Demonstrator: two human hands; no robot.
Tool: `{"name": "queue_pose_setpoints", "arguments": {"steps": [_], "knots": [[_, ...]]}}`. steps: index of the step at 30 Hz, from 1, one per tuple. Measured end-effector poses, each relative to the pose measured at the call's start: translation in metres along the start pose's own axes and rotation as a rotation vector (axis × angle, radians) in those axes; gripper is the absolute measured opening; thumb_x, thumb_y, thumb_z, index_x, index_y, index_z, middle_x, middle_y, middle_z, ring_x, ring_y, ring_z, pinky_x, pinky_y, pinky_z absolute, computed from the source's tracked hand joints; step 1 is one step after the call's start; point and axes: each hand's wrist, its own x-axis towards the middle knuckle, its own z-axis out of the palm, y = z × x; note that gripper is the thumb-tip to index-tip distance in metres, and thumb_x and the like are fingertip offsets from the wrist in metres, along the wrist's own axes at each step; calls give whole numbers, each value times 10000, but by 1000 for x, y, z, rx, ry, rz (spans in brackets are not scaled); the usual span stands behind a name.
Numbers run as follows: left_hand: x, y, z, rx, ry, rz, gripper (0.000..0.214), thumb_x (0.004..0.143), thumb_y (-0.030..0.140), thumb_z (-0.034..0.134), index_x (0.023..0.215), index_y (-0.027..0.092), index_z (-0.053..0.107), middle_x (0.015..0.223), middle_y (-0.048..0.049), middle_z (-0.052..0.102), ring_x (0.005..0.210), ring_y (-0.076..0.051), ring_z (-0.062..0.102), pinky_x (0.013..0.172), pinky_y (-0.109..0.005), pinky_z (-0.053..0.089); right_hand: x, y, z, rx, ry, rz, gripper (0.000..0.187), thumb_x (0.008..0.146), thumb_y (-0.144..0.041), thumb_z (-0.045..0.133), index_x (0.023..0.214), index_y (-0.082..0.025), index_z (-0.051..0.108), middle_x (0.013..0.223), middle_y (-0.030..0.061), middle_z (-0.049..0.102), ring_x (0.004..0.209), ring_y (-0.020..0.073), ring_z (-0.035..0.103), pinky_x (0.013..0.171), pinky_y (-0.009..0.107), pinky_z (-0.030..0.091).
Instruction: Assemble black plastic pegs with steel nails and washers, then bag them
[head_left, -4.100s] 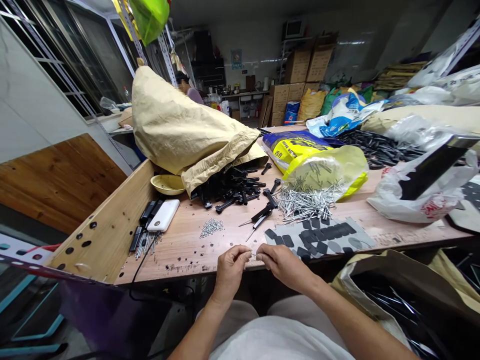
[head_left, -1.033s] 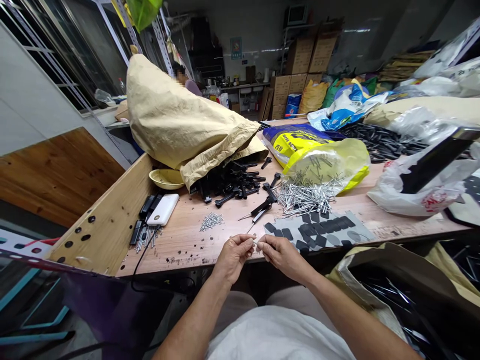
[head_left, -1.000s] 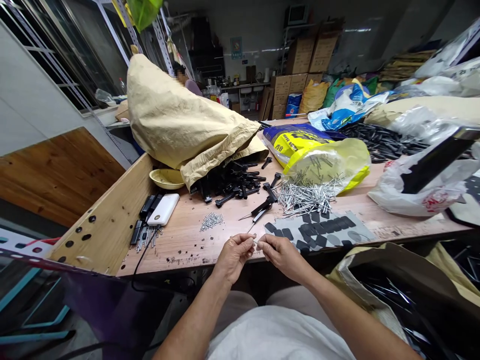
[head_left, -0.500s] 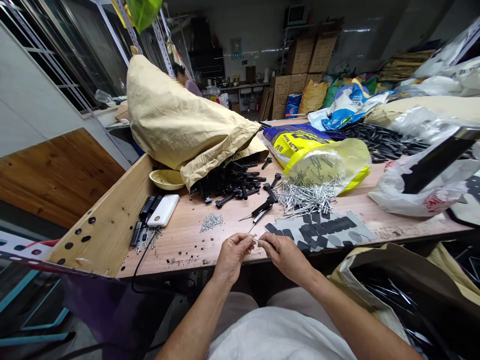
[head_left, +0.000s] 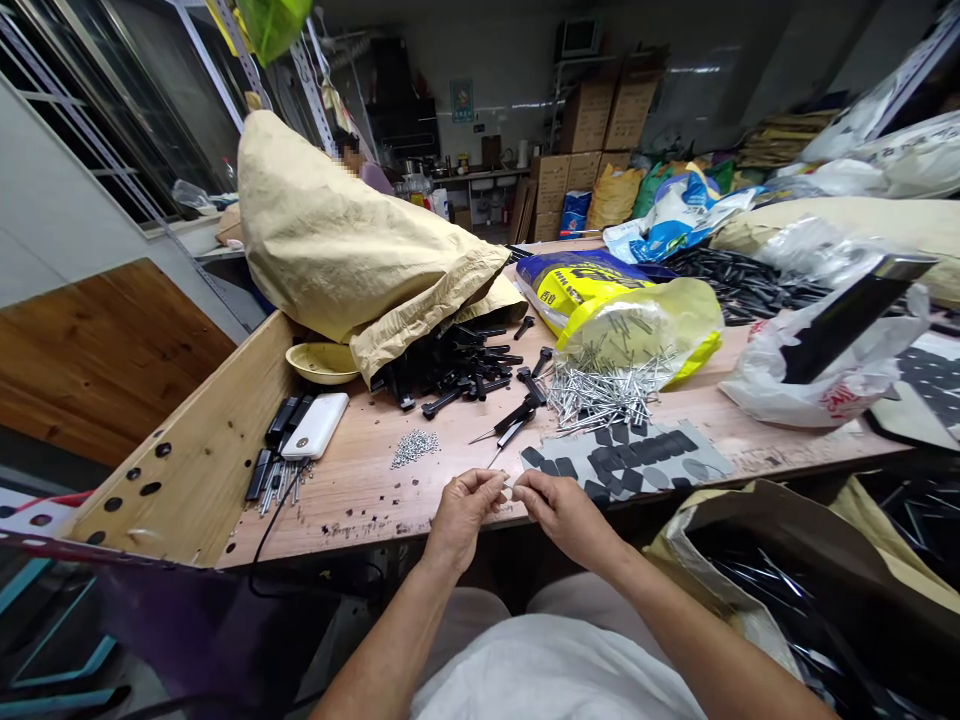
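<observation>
My left hand point(head_left: 466, 510) and my right hand point(head_left: 559, 508) meet just over the table's front edge, thumbs and forefingers pinched. A thin metal rod point(head_left: 511, 487) shows faintly between the fingertips; its ends are hidden in my fingers. Just beyond them lie two thin-shafted tools, a black-handled one point(head_left: 511, 415) and another with a pale handle section point(head_left: 514, 432). Farther back a heap of silvery metal rods point(head_left: 604, 392) spills from a yellow and blue bag point(head_left: 592, 290). Left of my hands is a small pile of tiny metal pieces point(head_left: 415, 448).
Black plastic parts point(head_left: 457, 370) spill from a large tan sack point(head_left: 360, 240). Black pads lie on a grey sheet point(head_left: 705, 455) at right. A white power bank point(head_left: 316, 425) with a cable sits by the wooden side board point(head_left: 187, 460). An open sack point(head_left: 750, 500) stands below right.
The view has shifted slightly, so the table's contents appear a little farther left. My hands stay pinched together, and less of the rod shows between the fingertips.
</observation>
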Motion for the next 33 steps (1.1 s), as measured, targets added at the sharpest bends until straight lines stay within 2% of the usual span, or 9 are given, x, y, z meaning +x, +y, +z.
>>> {"name": "queue_pose_setpoints", "arguments": {"steps": [4, 12, 18, 21, 23, 25, 27, 30, 33], "knots": [[2, 0, 4, -3, 60, 43, 201, 611, 285, 825, 715, 146, 724, 633, 0, 645, 582, -88, 532, 590, -204, 411, -1, -1, 2, -98, 37, -23, 227, 950, -325, 442, 846, -217, 612, 670, -5, 610, 609, 139, 537, 606, 233, 360], [-2, 4, 11, -61, 53, 37, 532, 608, 254, 833, 1109, 198, 663, 925, -61, 738, 688, -126, 634, 666, -233, 479, -1, 2, -2, 4, 44, 14, 270, 959, -337, 431, 781, -211, 590, 603, -31, 569, 556, 118, 502, 568, 219, 357], [2, -7, 14, 40, 69, 59, 250, 658, 374, 802, 687, 145, 704, 655, -12, 664, 604, -99, 562, 598, -201, 440, -3, 0, 4, -13, 57, -13, 241, 959, -315, 460, 841, -204, 638, 645, -20, 607, 589, 120, 538, 597, 222, 382], [-1, -6, 14, 54, 32, 39, 319, 661, 338, 801, 932, 177, 749, 905, -60, 735, 748, -141, 626, 661, -222, 473, -7, 10, 0, 8, 87, -19, 248, 960, -320, 461, 859, -205, 656, 708, 1, 644, 647, 133, 575, 635, 230, 426], [-4, -1, 10, 51, 32, 26, 489, 663, 330, 804, 1127, 222, 695, 1063, -73, 723, 795, -147, 641, 655, -220, 479, -11, 28, -17, -37, 162, -25, 228, 944, -326, 487, 906, -208, 678, 840, 37, 683, 767, 159, 614, 725, 259, 462], [-5, 4, 2, 73, 65, 31, 557, 675, 345, 799, 1202, 246, 648, 1094, -69, 712, 774, -133, 638, 615, -202, 471, -18, 54, -50, -175, 292, 46, 210, 918, -327, 518, 966, -210, 685, 944, 63, 689, 859, 188, 623, 796, 301, 468], [-4, 8, -8, 102, 110, 48, 515, 692, 370, 784, 1172, 234, 656, 1038, -61, 713, 746, -124, 629, 580, -187, 461, -27, 82, -94, -388, 430, 236, 196, 898, -318, 532, 980, -212, 675, 949, 69, 685, 852, 206, 620, 784, 324, 460], [0, 7, -19, 102, 165, 85, 449, 677, 383, 791, 1080, 214, 685, 915, -36, 706, 703, -110, 613, 558, -174, 453, -40, 107, -149, -632, 507, 541, 153, 882, -255, 534, 907, -185, 668, 925, 103, 666, 797, 215, 605, 715, 323, 427], [2, 2, -22, 100, 167, 83, 451, 666, 371, 800, 1070, 208, 683, 868, -24, 703, 697, -104, 614, 573, -168, 464, -42, 99, -150, -652, 484, 587, 144, 875, -183, 517, 865, -162, 659, 930, 121, 648, 763, 192, 589, 680, 303, 405]]}}
